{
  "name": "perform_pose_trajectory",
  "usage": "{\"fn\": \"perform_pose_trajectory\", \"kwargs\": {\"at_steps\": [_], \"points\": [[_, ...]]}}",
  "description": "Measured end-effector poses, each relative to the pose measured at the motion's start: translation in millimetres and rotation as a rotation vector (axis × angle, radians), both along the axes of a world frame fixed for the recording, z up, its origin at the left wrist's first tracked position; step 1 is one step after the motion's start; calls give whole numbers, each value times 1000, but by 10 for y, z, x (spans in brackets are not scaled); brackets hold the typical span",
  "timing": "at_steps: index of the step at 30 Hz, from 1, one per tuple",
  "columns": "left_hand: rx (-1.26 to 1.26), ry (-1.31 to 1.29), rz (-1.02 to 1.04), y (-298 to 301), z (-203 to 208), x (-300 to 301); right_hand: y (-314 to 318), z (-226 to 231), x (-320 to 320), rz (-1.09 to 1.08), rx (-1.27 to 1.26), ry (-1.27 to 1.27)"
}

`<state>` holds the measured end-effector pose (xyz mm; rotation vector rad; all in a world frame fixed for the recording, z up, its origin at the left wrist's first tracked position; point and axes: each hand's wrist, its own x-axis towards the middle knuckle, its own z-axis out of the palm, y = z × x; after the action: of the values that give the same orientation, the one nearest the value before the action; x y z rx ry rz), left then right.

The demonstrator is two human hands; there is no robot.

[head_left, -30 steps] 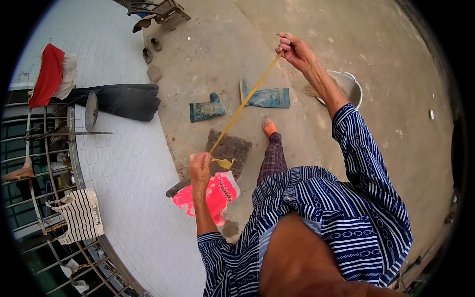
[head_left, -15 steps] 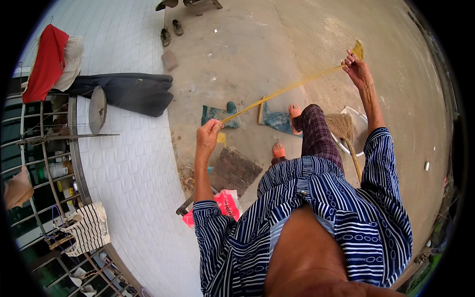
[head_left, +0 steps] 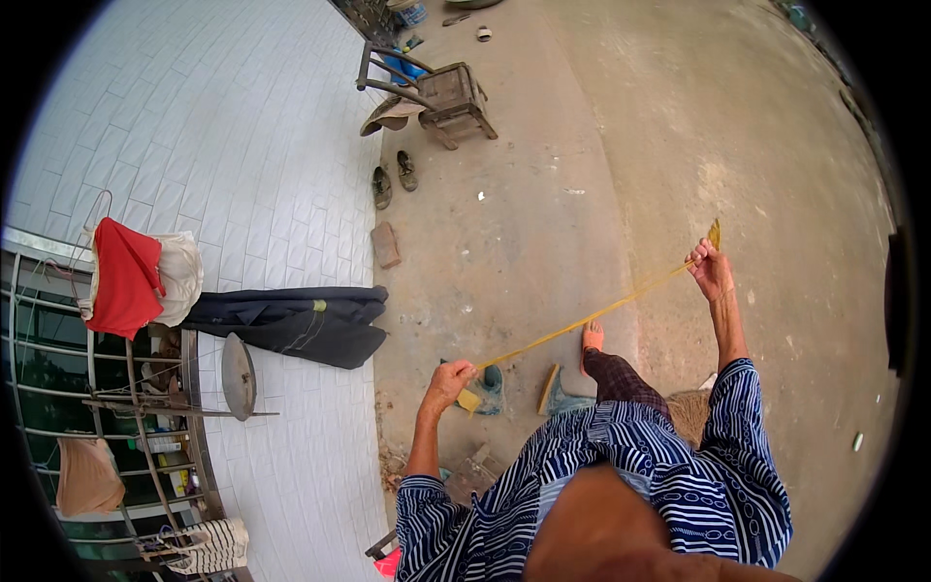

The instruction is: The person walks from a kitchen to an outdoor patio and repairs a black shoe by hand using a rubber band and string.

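Looking down from the head view, I see both of my hands stretched apart with a long yellow strip (head_left: pixel 592 318) pulled taut between them. My left hand (head_left: pixel 447 381) is curled shut around the near end of the strip, fingers wrapped down over it, and a short yellow tail sticks out just below the knuckles. My right hand (head_left: pixel 710 272) is raised out to the far side, its fingers pinched closed on the other end, with a small frayed tip of the strip standing up just above the fingertips. The strip runs in one straight slanted line from the left fist up to the right pinch (it looks flat and thin, though I cannot tell what it is made of).

Below the middle of the strip, a bare foot (head_left: pixel 593 337) rests on the concrete ground (head_left: pixel 621 145). Just beside the left fingers, on the side toward the right hand, lie two teal rubber boots (head_left: pixel 561 396) on their sides. Both forearms wear blue-and-white striped sleeves (head_left: pixel 742 456).

Well beyond the left fingers, a dark garment (head_left: pixel 291 325) drapes over the edge of a white tiled wall (head_left: pixel 213 126), with a red cloth (head_left: pixel 124 276) hanging farther out. Far past both hands stand a tipped wooden chair (head_left: pixel 441 97) and a pair of shoes (head_left: pixel 394 177), and a brick (head_left: pixel 385 244) lies nearer.
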<state>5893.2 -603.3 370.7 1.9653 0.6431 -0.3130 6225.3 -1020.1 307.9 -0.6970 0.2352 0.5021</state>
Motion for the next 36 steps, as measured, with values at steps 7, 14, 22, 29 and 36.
{"fn": "perform_pose_trajectory", "kwargs": {"at_steps": [7, 14, 22, 29, 36], "points": [[113, 115, -55, 670, 267, 1197, 638, 257, 1660, -63, 19, -23], [-72, 61, 37, 1608, 187, 2752, 1485, 424, 3581, -77, 75, -37], [-67, 9, 17, 2845, -361, 4984, 1553, 2, 6258, -309, -67, -119], [-335, -193, 472, 4160, -1219, 6773, -373, -1033, 8552, -662, -273, -284], [666, 224, -43, 4673, -1627, 7315, 176, -1496, 9144, -685, -1516, -233]]}}
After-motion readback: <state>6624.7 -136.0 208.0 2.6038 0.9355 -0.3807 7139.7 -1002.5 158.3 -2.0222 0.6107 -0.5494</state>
